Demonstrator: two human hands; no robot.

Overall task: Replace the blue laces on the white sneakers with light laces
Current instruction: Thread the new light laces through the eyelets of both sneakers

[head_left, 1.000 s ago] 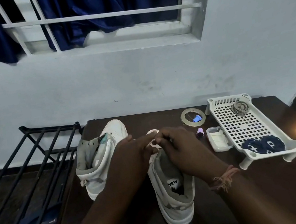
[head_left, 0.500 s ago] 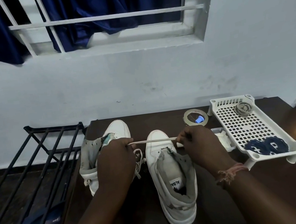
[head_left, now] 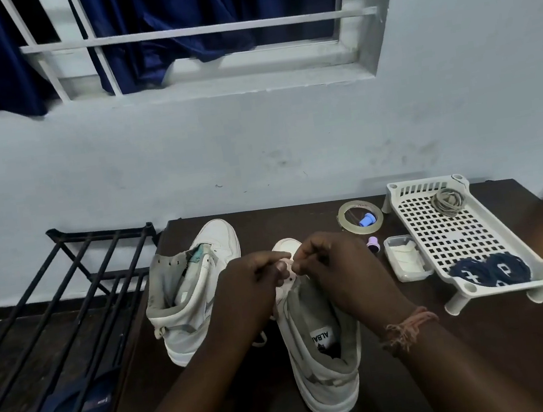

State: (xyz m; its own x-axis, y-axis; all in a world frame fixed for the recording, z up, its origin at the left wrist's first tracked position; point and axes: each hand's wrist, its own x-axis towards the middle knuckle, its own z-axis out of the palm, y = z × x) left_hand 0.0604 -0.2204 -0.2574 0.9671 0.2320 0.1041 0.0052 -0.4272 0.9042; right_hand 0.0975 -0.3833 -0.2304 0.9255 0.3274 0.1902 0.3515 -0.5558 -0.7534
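Pinching a light flat lace between curled fingers, the left hand and the right hand meet close together over the front part of the nearer white high-top sneaker, which stands on the dark brown wooden table with its toe pointing to the wall. A loose part of the lace hangs down on the left side of this shoe. The second white high-top sneaker stands just beside it on the left, with an open tongue and no lace that I can see. On the right stands a white plastic perforated tray; two dark blue coiled laces lie in its near end and a grey coiled cord in its far end. Between the tray and the shoes are a small clear plastic box, a roll of clear tape and a small purple cap. A black metal rack stands left of the table.
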